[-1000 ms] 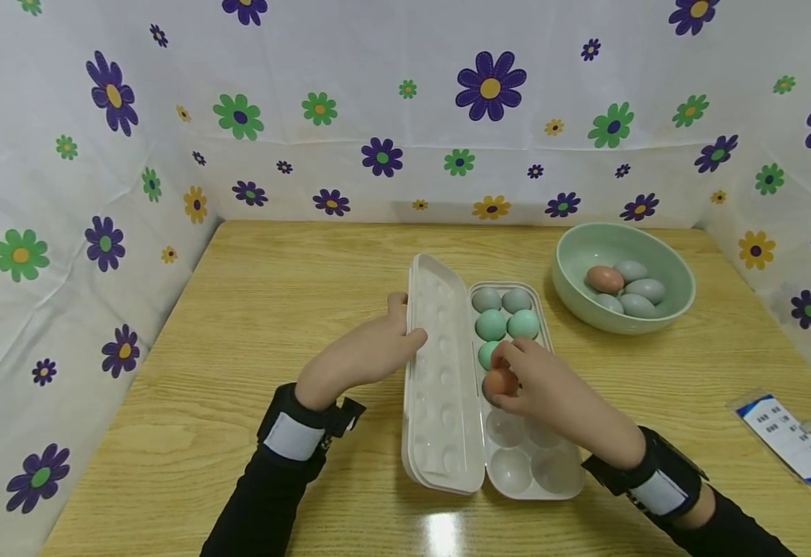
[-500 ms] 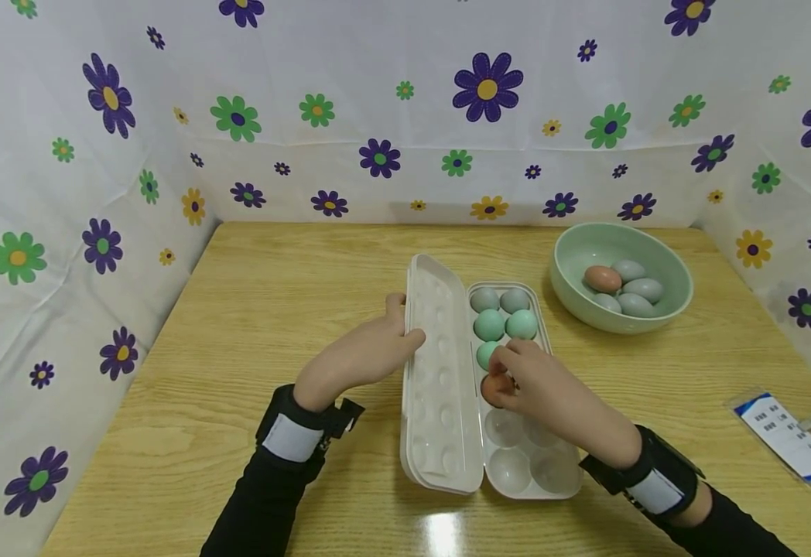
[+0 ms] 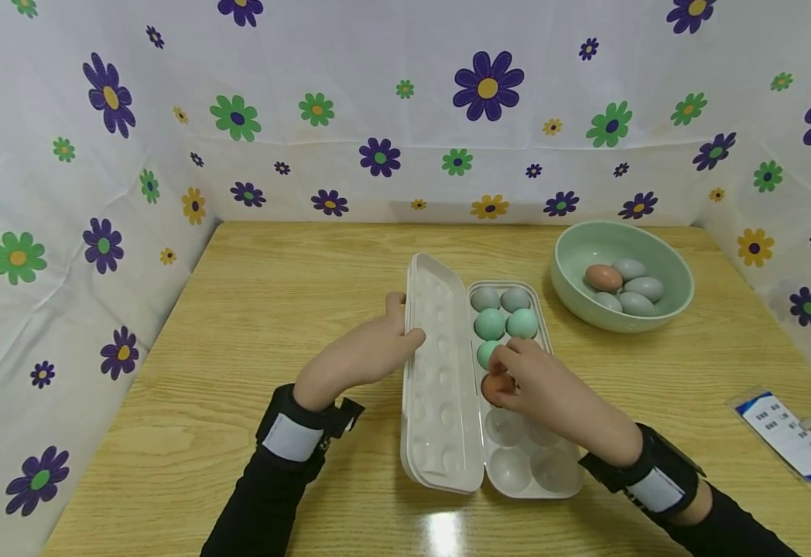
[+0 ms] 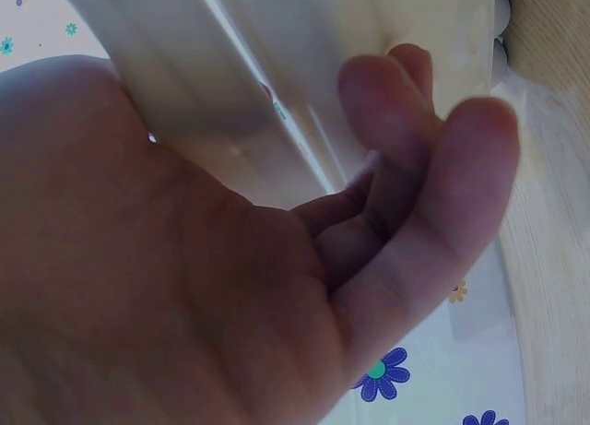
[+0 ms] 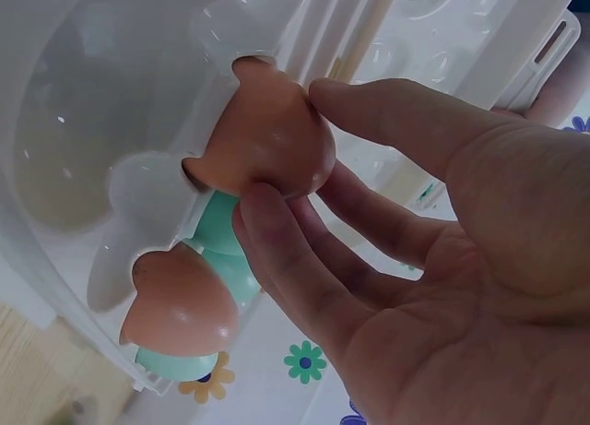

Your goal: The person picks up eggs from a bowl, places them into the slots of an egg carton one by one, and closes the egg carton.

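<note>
A white plastic egg carton (image 3: 532, 487) stands open on the table, its lid (image 3: 443, 402) raised on the left. My left hand (image 3: 360, 356) holds the lid's outer edge, thumb over the rim; curled fingers (image 4: 433, 204) lie by its outer side in the left wrist view. My right hand (image 3: 552, 387) pinches a brown egg (image 5: 272, 135) between thumb and fingers, and the egg sits in a cup of the carton. Beside it is another brown egg (image 5: 180, 301), which the hand hides in the head view. Green eggs (image 3: 489, 324) and grey eggs (image 3: 515, 299) fill the far cups.
A pale green bowl (image 3: 580, 305) at the back right holds a brown egg (image 3: 603, 277) and several grey eggs (image 3: 638, 303). To the right lies a badge in a clear sleeve (image 3: 788, 437). A flower-patterned cloth (image 3: 350, 46) hangs around the wooden table (image 3: 266, 278).
The right hand has shifted very slightly, and the brown egg under its fingers sits a little differently. The left hand stays on the lid.
</note>
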Demonstrator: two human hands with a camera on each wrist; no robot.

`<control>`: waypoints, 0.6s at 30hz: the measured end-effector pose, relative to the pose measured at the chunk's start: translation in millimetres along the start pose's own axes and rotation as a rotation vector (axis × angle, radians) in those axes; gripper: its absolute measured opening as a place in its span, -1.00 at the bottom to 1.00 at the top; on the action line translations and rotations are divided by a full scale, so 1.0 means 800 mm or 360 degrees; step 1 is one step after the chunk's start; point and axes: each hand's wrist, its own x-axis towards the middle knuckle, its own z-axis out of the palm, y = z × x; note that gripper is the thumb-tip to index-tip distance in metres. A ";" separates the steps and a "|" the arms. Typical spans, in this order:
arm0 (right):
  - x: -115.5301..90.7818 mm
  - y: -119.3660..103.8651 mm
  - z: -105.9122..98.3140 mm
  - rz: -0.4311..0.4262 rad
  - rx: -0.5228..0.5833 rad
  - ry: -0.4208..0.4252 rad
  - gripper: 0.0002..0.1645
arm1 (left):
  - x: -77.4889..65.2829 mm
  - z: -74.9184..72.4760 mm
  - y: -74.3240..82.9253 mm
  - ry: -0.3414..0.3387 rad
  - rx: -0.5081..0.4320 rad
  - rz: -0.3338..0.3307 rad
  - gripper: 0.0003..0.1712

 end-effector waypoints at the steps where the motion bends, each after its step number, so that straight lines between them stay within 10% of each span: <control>1: 0.000 0.000 0.000 0.0002 0.0000 -0.0004 -0.85 | 0.000 0.000 0.000 0.0000 0.0005 -0.0001 -0.25; 18: 0.006 -0.001 -0.020 0.0201 0.0073 -0.0198 -0.77 | -0.001 0.000 0.000 -0.0002 0.0000 -0.0016 -0.24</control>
